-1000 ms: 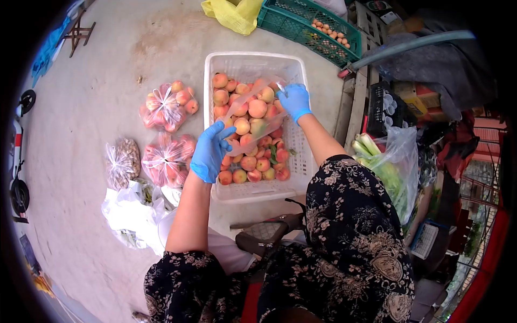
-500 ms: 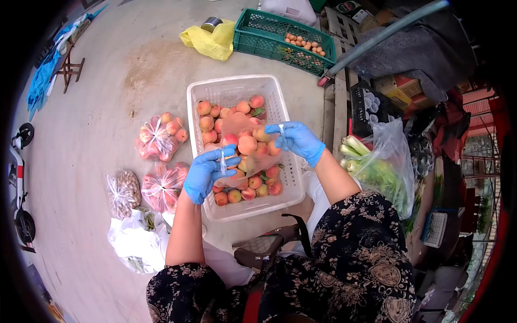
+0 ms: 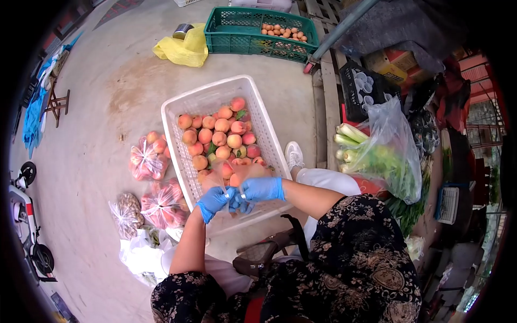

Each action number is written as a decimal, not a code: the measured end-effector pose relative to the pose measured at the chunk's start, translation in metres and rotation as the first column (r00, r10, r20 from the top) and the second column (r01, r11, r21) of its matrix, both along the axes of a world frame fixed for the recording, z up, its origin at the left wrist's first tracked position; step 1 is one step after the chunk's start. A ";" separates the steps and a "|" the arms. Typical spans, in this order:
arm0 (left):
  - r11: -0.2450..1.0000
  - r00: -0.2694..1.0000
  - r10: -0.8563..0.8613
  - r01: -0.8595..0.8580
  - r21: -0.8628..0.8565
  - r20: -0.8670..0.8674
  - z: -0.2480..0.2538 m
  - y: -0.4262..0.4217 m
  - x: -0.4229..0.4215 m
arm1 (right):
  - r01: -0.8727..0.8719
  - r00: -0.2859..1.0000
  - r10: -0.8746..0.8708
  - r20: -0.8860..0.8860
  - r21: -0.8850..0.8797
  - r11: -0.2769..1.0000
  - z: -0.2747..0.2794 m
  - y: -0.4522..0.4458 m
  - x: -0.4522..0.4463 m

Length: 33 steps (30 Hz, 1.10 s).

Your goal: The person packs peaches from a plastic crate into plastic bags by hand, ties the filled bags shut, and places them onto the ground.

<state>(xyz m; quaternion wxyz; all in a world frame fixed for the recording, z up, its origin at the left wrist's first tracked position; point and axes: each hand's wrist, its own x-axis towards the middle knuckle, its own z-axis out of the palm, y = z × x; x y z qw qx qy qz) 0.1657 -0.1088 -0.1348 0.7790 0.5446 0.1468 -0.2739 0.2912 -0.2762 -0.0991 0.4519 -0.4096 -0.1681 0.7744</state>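
Note:
My left hand (image 3: pixel 215 202) and my right hand (image 3: pixel 260 189), both in blue gloves, are close together over the near end of a white plastic basket (image 3: pixel 265 119). Each pinches part of a thin, see-through plastic bag (image 3: pixel 251 171), and white bits of it show at the fingers. The bag spreads away from me, low over the peaches (image 3: pixel 221 125) that lie heaped in the basket, some with green leaves. Whether any peach is inside the bag I cannot tell. Some of my fingertips are hidden where the hands meet.
Left of the basket sit tied bags of peaches (image 3: pixel 161 206), a bag of peanut-like pieces (image 3: pixel 127 213) and a white bag (image 3: pixel 141 250). Ahead stand a green crate (image 3: pixel 231 43) with eggs and a yellow bag (image 3: pixel 186 49). Bagged celery (image 3: pixel 377 156) lies right.
Both hands have drawn toward me and come together, bringing the bag from over the middle of the basket to its near end. The view has shifted slightly.

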 end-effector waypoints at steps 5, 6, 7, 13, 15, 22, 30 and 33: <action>0.987 0.980 -0.160 0.161 -0.006 -0.114 -0.002 -0.013 0.012 | -0.034 0.971 0.011 0.238 0.094 0.995 -0.014 0.009 -0.031; 0.986 0.973 -0.152 0.138 -0.089 -0.175 -0.001 -0.013 0.016 | -0.003 0.959 -0.019 0.281 0.079 0.997 -0.010 0.011 -0.034; 0.991 0.983 -0.113 0.101 -0.091 -0.142 -0.004 -0.013 0.021 | 0.177 0.936 -0.204 0.289 0.115 0.977 -0.009 0.011 -0.040; 1.000 1.000 0.009 -0.008 0.022 -0.024 -0.010 -0.003 0.017 | 0.379 0.789 -0.356 0.500 0.059 0.923 -0.008 0.010 -0.049; 0.970 0.999 0.024 -0.012 0.244 -0.046 -0.020 0.003 0.015 | 0.187 0.634 -0.051 0.771 -0.089 0.978 0.010 0.009 -0.029; 0.663 0.938 0.158 0.131 0.737 -0.309 -0.067 0.000 -0.013 | 0.745 0.667 -0.553 0.499 -0.412 0.525 -0.102 -0.027 0.008; 0.154 0.747 0.599 -0.462 -0.873 -0.289 -0.141 -0.029 -0.037 | 0.692 0.462 -0.811 -0.359 -0.425 0.583 -0.112 -0.032 -0.009; -0.098 0.049 0.636 -0.985 -0.144 -0.770 -0.106 -0.042 -0.012 | 0.589 0.537 -0.736 -0.412 -0.441 0.677 -0.104 -0.028 0.004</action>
